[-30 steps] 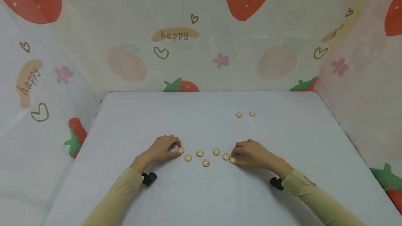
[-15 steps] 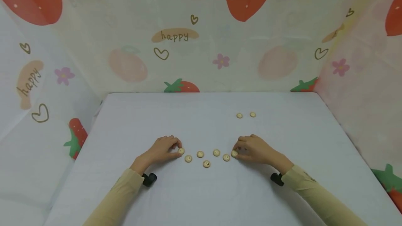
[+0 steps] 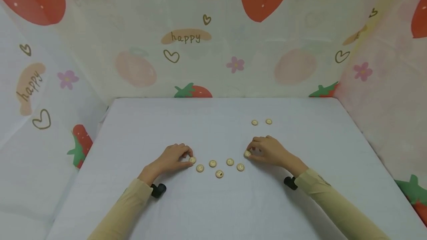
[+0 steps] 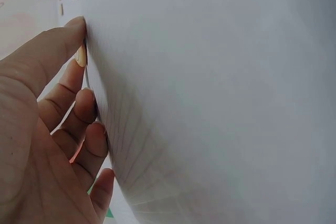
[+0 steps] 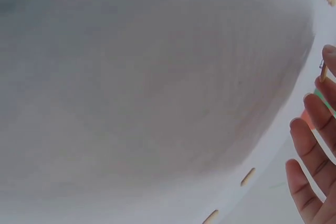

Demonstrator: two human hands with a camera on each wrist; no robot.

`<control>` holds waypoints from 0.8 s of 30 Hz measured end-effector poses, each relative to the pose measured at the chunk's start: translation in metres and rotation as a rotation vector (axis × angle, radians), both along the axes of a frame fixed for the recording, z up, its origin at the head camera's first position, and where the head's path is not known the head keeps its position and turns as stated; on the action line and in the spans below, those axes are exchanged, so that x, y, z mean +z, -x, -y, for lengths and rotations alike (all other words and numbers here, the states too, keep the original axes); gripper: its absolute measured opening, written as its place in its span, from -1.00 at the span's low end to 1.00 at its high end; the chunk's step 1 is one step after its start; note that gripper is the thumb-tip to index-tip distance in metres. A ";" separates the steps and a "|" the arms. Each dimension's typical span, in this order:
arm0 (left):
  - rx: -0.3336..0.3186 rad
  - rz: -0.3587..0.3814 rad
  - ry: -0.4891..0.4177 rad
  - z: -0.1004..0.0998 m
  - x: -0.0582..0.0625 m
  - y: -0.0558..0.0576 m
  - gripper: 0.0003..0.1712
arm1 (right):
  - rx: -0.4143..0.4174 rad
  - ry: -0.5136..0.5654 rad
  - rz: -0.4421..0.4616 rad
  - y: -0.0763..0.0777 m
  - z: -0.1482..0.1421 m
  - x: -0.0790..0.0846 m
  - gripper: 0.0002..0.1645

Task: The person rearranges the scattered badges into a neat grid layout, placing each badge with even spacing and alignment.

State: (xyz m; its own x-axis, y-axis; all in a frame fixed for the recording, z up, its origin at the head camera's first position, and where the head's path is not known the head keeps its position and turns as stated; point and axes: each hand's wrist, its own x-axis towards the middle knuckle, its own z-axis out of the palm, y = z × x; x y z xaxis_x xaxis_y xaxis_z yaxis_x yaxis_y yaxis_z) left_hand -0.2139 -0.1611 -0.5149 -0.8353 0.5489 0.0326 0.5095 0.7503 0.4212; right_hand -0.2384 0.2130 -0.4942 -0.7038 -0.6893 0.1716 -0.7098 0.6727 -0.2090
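Note:
In the head view my left hand (image 3: 171,158) pinches a small round wooden disc (image 3: 192,160) between thumb and fingertips, on the white table. The left wrist view shows the edge of this disc (image 4: 80,56) between thumb and index finger. My right hand (image 3: 268,150) pinches another round wooden disc (image 3: 247,153), further right and slightly farther from me. That disc (image 5: 323,72) appears edge-on in the right wrist view. Between the hands lie several like discs with dark markings, among them a left disc (image 3: 199,168), a front disc (image 3: 219,174) and a right disc (image 3: 240,167).
Farther back on the white table (image 3: 186,121) lie two more discs, a left one (image 3: 254,122) and a right one (image 3: 268,121). Strawberry-patterned cloth (image 3: 200,62) rises behind the table and on both sides.
My right hand has carried its disc away from the neighbouring right disc, toward the back of the table. My left hand and its disc have stayed in place.

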 end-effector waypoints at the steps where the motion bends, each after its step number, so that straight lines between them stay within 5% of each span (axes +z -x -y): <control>1: 0.000 0.002 -0.001 0.000 0.000 0.000 -0.74 | -0.006 -0.002 -0.003 0.001 0.001 0.000 -0.83; 24: -0.005 0.004 -0.026 0.003 -0.002 0.002 -0.74 | -0.156 -0.002 -0.053 0.041 0.012 0.009 -0.75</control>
State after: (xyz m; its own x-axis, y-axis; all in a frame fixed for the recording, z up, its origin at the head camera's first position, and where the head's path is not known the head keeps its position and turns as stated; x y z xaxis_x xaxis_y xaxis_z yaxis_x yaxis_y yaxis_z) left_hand -0.2160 -0.1637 -0.5168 -0.8328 0.5518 0.0437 0.5112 0.7365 0.4429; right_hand -0.2791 0.2006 -0.4855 -0.7926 -0.5726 0.2097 -0.6064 0.7763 -0.1723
